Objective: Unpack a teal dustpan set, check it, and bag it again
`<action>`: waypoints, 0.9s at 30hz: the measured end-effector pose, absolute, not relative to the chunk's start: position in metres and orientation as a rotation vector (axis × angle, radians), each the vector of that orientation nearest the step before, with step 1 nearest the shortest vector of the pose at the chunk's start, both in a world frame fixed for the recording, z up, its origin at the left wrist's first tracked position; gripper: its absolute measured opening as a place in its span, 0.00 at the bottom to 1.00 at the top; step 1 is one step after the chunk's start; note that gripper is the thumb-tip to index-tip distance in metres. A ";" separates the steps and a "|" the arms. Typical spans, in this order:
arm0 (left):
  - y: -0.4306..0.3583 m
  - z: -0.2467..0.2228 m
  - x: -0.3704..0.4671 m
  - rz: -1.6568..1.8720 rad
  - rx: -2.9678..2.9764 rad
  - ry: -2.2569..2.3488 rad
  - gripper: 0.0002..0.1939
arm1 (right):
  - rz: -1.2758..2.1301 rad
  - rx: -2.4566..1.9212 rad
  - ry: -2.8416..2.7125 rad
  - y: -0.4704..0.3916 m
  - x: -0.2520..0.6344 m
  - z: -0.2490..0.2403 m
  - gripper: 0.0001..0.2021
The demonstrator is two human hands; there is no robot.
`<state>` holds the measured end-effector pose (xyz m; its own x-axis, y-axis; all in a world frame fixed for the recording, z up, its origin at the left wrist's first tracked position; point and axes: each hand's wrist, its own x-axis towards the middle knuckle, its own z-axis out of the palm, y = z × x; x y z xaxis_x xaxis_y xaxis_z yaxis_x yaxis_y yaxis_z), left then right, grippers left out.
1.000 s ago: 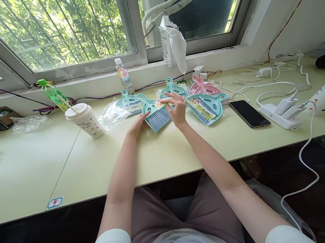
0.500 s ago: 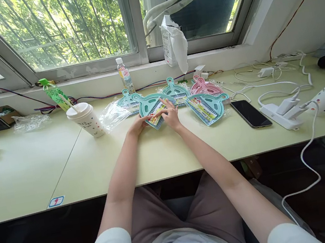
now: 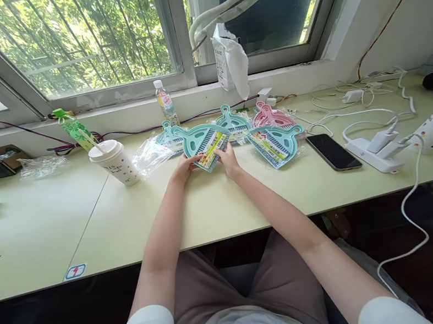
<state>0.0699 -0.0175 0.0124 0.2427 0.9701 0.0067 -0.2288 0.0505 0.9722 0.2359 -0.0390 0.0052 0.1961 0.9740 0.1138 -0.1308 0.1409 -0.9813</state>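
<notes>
Over a pale yellow-green tabletop (image 3: 209,213), set back from its front edge, the left hand (image 3: 185,168) and right hand (image 3: 228,160) are gripping opposite sides of a turquoise plastic dustpan-shaped piece (image 3: 197,138), tilted, showing a yellow-and-blue printed label. Leftward, a white lidded cup (image 3: 117,167) is standing, a pale straw (image 3: 93,142) poking out.

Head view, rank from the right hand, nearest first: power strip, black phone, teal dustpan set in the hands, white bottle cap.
From the right hand:
1. Held teal dustpan set: in both hands, touching.
2. White bottle cap: back left, by the window.
3. Black phone: right, flat on the table.
4. Power strip: right, beyond the phone.
</notes>
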 end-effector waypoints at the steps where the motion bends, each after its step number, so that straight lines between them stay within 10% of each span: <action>1: -0.018 0.013 0.070 1.113 1.133 0.874 0.36 | 1.120 -1.047 -0.979 -0.039 0.237 0.006 0.29; 27: -0.020 0.021 0.072 1.209 1.369 1.408 0.25 | 1.363 -1.000 -0.683 -0.029 0.250 0.006 0.17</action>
